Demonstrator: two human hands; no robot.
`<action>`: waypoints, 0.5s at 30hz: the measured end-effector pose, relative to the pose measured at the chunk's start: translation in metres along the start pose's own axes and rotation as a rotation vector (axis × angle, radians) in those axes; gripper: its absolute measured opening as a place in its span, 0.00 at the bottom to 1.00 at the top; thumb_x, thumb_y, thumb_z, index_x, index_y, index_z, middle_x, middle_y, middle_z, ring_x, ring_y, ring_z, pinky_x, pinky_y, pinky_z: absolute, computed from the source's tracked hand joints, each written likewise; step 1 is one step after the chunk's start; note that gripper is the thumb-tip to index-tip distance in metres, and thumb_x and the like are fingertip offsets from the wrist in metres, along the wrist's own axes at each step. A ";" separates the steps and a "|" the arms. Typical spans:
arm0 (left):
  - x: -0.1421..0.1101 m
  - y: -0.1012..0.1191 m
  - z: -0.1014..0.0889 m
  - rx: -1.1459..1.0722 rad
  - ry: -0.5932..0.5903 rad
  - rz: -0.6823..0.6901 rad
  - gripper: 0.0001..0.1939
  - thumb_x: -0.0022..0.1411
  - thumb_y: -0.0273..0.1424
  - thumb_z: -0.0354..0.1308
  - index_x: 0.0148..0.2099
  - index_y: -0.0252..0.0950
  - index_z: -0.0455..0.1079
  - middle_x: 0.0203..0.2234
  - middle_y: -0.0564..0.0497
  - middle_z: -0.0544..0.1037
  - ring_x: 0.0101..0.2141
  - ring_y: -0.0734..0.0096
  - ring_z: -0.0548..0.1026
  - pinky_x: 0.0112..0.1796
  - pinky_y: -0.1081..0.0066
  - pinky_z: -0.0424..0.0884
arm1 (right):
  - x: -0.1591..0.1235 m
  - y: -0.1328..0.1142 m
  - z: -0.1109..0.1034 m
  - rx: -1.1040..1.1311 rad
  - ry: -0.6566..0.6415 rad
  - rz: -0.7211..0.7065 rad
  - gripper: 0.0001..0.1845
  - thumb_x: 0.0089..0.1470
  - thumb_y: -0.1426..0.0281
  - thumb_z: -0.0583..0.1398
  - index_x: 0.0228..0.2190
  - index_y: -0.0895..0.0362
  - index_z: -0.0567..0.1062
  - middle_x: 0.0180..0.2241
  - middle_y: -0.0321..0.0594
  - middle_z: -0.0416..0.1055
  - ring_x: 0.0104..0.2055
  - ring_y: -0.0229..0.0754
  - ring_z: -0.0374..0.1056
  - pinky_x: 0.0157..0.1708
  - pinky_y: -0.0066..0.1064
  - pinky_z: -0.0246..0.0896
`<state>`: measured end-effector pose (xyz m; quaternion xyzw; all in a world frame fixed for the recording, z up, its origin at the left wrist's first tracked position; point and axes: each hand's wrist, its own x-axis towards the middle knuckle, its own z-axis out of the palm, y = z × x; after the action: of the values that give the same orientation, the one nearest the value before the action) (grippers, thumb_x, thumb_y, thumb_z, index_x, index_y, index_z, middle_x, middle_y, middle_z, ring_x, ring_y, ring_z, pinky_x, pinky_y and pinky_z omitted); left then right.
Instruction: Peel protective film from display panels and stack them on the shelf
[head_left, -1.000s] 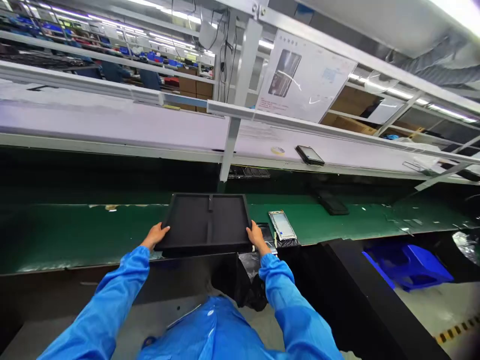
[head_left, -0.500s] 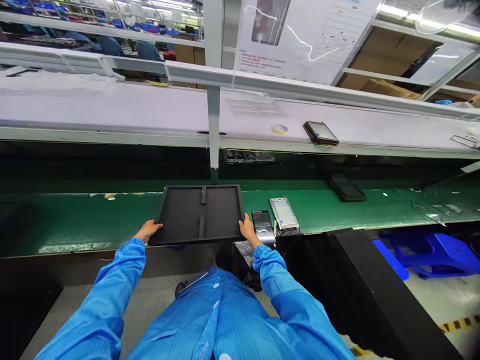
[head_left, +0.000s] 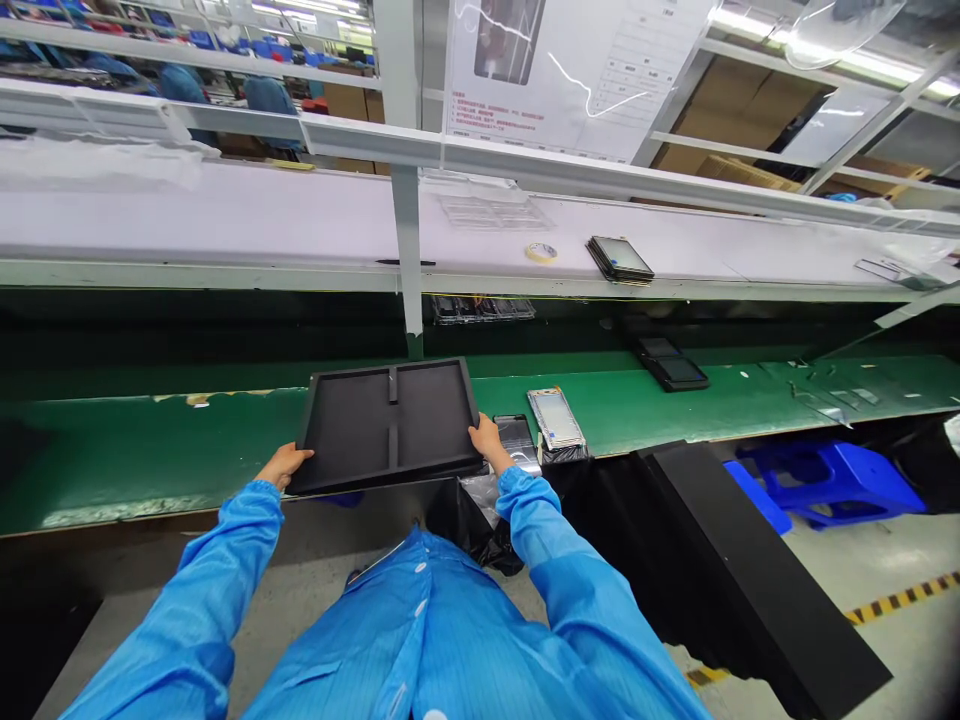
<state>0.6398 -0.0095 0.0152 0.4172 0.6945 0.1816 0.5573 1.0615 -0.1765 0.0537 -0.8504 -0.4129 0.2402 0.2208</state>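
Observation:
A shallow black tray (head_left: 352,425) with a short divider at the middle of its long sides lies over the front edge of the green bench. My left hand (head_left: 283,465) grips its left front corner, thumb on the rim. On the tray's right side, my right hand (head_left: 489,442) is closed around the rim near the front corner. Nothing lies inside the tray. Just right of my right hand is a dark, glossy flat panel (head_left: 517,442), partly hidden by the hand. Beside that panel sits a stack of thin white-framed screens (head_left: 556,418).
Black device parts (head_left: 671,364) rest farther right on the green bench (head_left: 187,455). A white shelf (head_left: 300,225) above carries a tape roll (head_left: 541,252) and stacked panels (head_left: 620,258). Black stacked trays (head_left: 765,570) and a blue stool (head_left: 840,470) stand at right.
The view has turned slightly, so the surroundings appear shifted left. The tray now sits a little more tilted, its right side raised in view. Both hands keep their grip on it.

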 end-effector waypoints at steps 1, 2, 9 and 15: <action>-0.001 0.000 0.001 -0.003 0.002 -0.003 0.04 0.66 0.21 0.58 0.36 0.32 0.71 0.23 0.57 0.77 0.24 0.73 0.77 0.33 0.68 0.78 | 0.002 -0.001 -0.002 -0.001 0.002 -0.002 0.30 0.60 0.71 0.60 0.63 0.63 0.66 0.59 0.53 0.72 0.62 0.49 0.68 0.61 0.34 0.60; -0.001 0.001 0.002 -0.004 0.004 -0.005 0.04 0.66 0.21 0.58 0.37 0.32 0.71 0.24 0.57 0.77 0.24 0.73 0.77 0.33 0.68 0.78 | 0.003 -0.002 -0.003 -0.004 0.003 -0.001 0.30 0.61 0.71 0.60 0.63 0.64 0.65 0.60 0.53 0.71 0.63 0.49 0.67 0.62 0.34 0.59; -0.003 0.003 0.006 0.018 0.041 0.014 0.04 0.67 0.28 0.61 0.39 0.31 0.73 0.26 0.55 0.78 0.26 0.73 0.78 0.34 0.68 0.78 | 0.004 0.001 0.002 -0.020 -0.007 0.034 0.28 0.60 0.73 0.59 0.62 0.65 0.67 0.57 0.55 0.74 0.60 0.49 0.70 0.61 0.36 0.61; -0.001 0.010 0.003 0.020 0.087 0.058 0.11 0.66 0.34 0.63 0.43 0.31 0.74 0.28 0.51 0.80 0.28 0.69 0.79 0.34 0.65 0.80 | 0.009 0.000 0.001 -0.019 0.013 0.029 0.27 0.58 0.72 0.61 0.59 0.60 0.71 0.53 0.51 0.77 0.58 0.49 0.71 0.58 0.35 0.63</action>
<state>0.6461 -0.0052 0.0218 0.4347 0.7073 0.2086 0.5169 1.0661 -0.1692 0.0510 -0.8598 -0.4014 0.2338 0.2119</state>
